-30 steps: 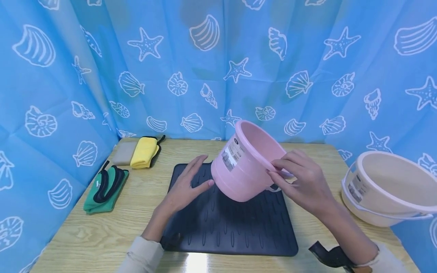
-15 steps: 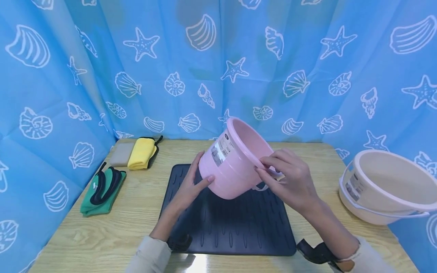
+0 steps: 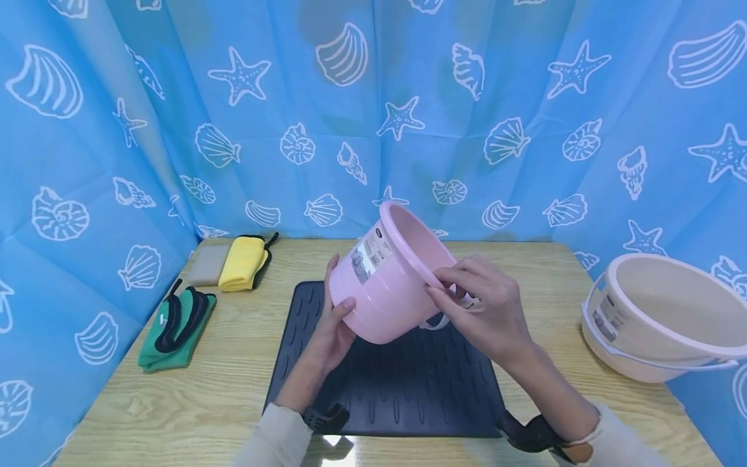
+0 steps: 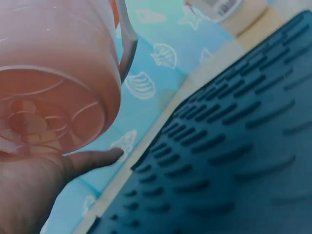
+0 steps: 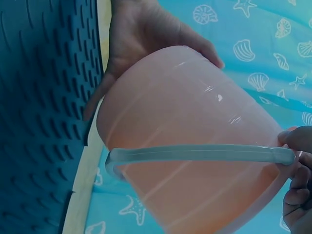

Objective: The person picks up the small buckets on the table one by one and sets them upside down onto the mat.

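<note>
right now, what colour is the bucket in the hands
Pale pink; the held bucket shows best in the head view.

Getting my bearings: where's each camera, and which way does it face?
Head: worn on head, facing forward and down at the pink bucket; left hand and right hand show.
Left wrist: worn there, facing the bucket's underside and black mat; part of left hand shows.
Right wrist: worn there, facing bucket and handle; both hands show.
Both wrist views share the bucket and mat.

The pink bucket [image 3: 388, 305] and beige bucket [image 3: 642, 337] bear unreadable labels [image 3: 372, 255].
</note>
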The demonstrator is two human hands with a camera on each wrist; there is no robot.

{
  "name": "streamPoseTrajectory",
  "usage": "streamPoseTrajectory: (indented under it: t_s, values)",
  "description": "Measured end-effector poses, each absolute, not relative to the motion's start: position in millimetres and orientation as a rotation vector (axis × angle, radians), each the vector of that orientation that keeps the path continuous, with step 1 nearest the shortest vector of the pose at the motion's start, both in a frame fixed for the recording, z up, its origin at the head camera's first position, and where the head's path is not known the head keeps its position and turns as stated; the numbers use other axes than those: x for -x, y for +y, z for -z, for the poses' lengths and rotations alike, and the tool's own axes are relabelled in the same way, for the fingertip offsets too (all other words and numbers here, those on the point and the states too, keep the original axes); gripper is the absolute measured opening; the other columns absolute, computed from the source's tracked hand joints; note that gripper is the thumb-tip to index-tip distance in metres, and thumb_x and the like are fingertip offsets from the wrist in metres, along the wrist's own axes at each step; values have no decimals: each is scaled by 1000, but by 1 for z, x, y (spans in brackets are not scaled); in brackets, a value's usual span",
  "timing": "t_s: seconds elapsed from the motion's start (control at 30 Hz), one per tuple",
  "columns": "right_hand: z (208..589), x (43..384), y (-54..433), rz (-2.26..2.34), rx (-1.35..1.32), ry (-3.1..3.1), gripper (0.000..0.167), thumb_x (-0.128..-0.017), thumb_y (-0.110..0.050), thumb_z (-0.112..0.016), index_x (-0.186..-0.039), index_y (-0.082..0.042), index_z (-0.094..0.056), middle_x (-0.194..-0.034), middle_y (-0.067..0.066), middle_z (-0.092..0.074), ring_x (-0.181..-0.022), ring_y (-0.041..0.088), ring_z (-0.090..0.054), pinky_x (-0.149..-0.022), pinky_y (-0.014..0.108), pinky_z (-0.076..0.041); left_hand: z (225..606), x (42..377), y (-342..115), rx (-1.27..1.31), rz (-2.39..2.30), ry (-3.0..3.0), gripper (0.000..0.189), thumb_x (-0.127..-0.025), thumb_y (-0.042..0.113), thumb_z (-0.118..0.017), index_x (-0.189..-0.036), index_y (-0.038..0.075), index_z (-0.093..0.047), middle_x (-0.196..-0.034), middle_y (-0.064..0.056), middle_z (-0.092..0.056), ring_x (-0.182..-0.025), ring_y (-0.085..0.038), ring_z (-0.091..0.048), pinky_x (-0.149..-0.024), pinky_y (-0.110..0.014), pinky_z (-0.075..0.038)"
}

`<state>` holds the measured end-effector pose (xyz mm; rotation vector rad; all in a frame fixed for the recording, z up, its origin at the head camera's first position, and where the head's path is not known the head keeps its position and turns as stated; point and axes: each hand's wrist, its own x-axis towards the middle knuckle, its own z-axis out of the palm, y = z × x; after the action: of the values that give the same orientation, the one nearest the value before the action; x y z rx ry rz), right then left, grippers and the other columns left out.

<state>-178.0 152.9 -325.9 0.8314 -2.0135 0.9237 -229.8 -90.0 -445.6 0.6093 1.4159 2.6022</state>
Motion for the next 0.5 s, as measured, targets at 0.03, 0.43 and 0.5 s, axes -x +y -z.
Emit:
streamPoseTrajectory:
  t_s: [0.03,0.43,0.5]
  values:
    - [326,178,152,-931,-829,-2012,32,-68,6,-87,-97,-2,-78,-85,6,-69,-72,15,-54,-62,14,-45,447,230,-88,-632,-2628,1360,89,-93,28,-64,-157,46,-4,-159,-3,-22,-141,-31,-30,-111,-43,-37]
    - [325,179,153,-957,-853,-2040,32,-68,3,-89,-98,-3,-78,-86,2,-68,-70,13,-53,-57,18,-45,447,228,-83,-525,-2718,1401,87,-89,36,-65,-157,43,-12,-157,-4,-28,-139,-31,-34,-111,-45,-36]
    - [326,179,153,-950,-877,-2067,31,-69,1,-89,-98,-4,-78,-87,0,-67,-71,12,-54,-56,19,-46,445,227,-87,-548,-2704,1476,82,-91,35,-60,-157,42,-13,-156,-4,-30,-139,-30,-33,-111,-44,-36]
